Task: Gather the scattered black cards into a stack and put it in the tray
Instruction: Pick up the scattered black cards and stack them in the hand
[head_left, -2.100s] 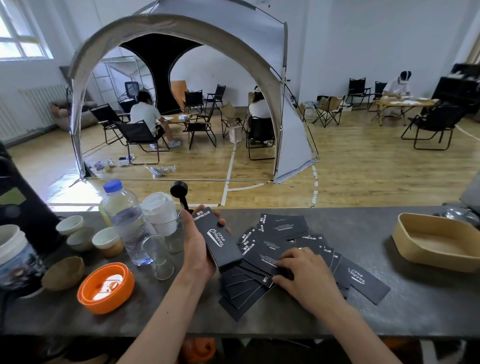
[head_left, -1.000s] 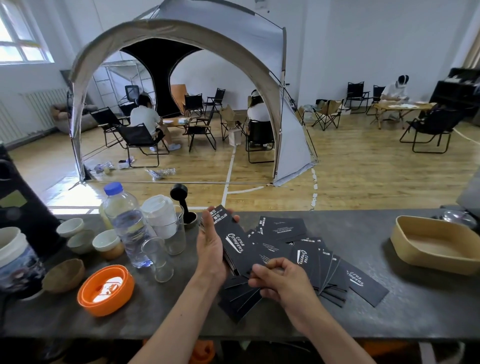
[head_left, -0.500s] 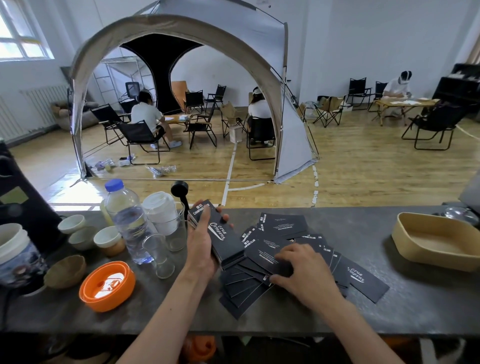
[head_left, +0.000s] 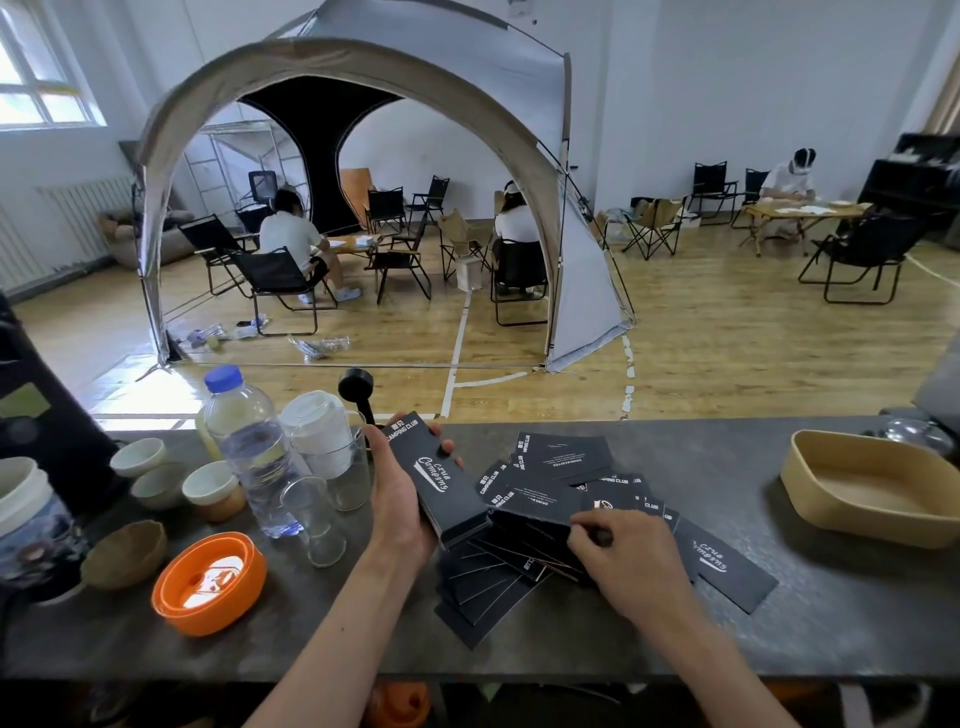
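Desk (head_left: 675, 639): black cards (head_left: 550, 499) mostly still fanned mid-desk, tray (head_left: 810, 499) empty at right. Left hand (head_left: 400, 499), grip closed round growing stack (head_left: 441, 478). Right hand (head_left: 623, 561) back down since half-second ago, fingertips pinching next card. Gathering roughly part-done.

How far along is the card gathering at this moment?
Partly done. The left hand holds a squared stack of black cards clear of the counter. In hand: the right hand is pinching at the scattered black cards on the counter. Left: many cards lie fanned out, and the tan tray at the right holds no cards.
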